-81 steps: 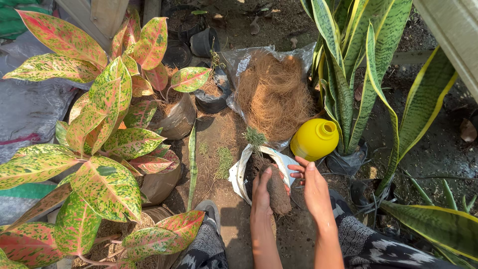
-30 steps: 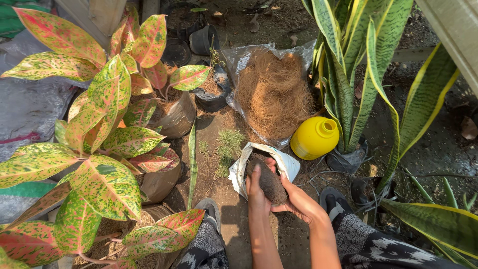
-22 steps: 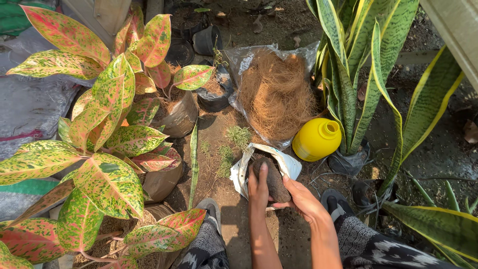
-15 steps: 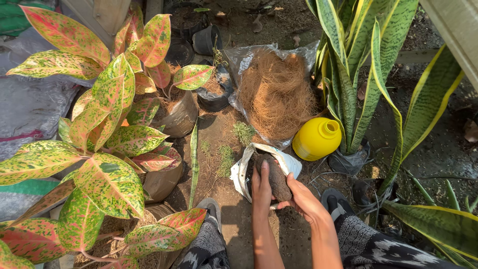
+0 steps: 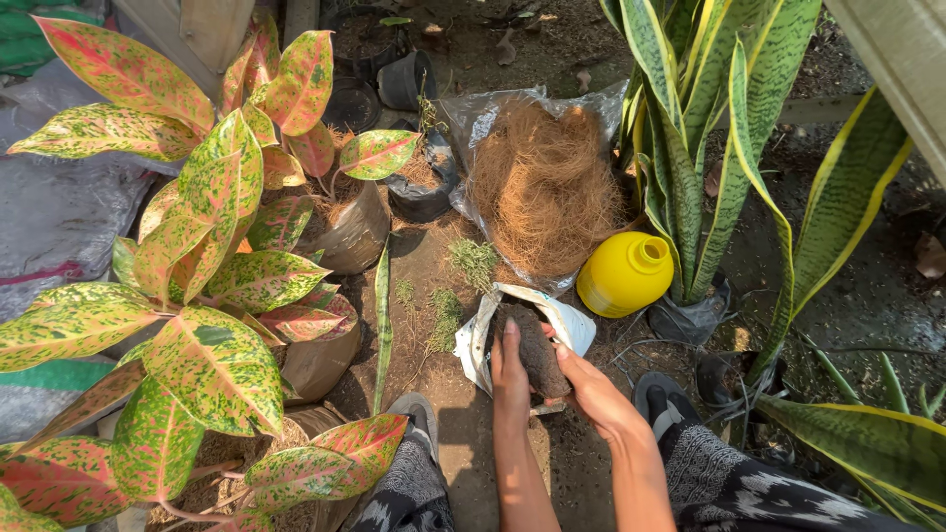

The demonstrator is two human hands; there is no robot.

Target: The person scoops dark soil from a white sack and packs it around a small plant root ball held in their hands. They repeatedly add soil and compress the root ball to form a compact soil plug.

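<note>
My left hand (image 5: 509, 379) and my right hand (image 5: 588, 386) press from either side around a dark lump of soil (image 5: 535, 347), likely a root ball. The lump sits inside an opened white plastic bag (image 5: 570, 321) lying on the dirt ground. My left fingers point up along the lump's left side. My right hand cups its right and lower side. Just behind the bag stands a yellow plastic jug (image 5: 624, 275). A clear bag heaped with brown coconut fibre (image 5: 542, 187) lies beyond it.
Red-and-green speckled leafy plants (image 5: 212, 256) in brown pots crowd the left. Tall striped snake plants (image 5: 709, 148) stand at the right, one in a black bag. Small tufts of green moss (image 5: 473, 261) lie on the ground. Empty black pots (image 5: 404, 81) sit at the back. My sandalled feet (image 5: 419, 414) flank the bag.
My right hand left the yellow jug and came down to the bag; both hands now hold the dark soil lump, where a small green tuft showed earlier.
</note>
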